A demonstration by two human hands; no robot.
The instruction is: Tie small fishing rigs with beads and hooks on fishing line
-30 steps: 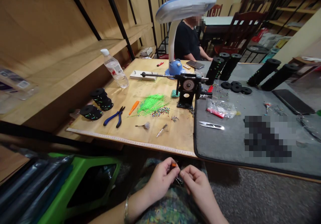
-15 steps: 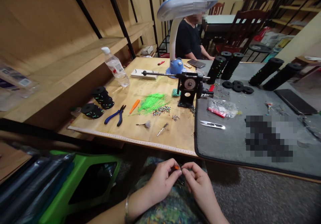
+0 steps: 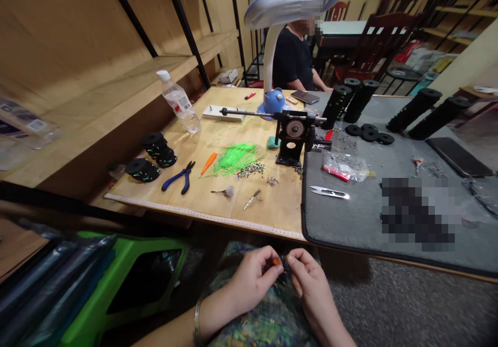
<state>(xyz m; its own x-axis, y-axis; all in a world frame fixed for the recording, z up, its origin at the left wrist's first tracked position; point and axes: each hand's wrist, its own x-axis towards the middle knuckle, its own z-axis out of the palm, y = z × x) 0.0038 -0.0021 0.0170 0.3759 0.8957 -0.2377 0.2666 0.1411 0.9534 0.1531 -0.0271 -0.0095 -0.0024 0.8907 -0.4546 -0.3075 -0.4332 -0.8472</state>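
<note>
Over the lap, in front of the table edge, my left hand [image 3: 254, 277] pinches a small orange piece [image 3: 276, 261] between thumb and forefinger; its kind is too small to tell. Just to its right, my right hand [image 3: 309, 279] is closed with thumb and fingertips together. Whatever lies in that pinch, perhaps something very thin, I cannot make out. A small gap parts the two hands. On the table ahead lie a small brush-like bundle [image 3: 252, 199], a second grey-tipped bundle [image 3: 223, 192], a heap of coloured beads [image 3: 250, 170] and bright green strands [image 3: 236, 158].
Blue-handled pliers [image 3: 179, 178] and an orange tapered tool [image 3: 209, 164] lie on the left. A black winding machine [image 3: 292, 137] stands by a desk lamp [image 3: 272, 100]. Thread snips [image 3: 330, 192] rest on the grey mat [image 3: 342, 233]. Black foam spools [image 3: 142, 169] stand near a water bottle [image 3: 181, 106]. A person sits opposite.
My right hand has drawn slightly to the right, so the fingertips of both hands are farther apart. My left hand still pinches the orange piece.
</note>
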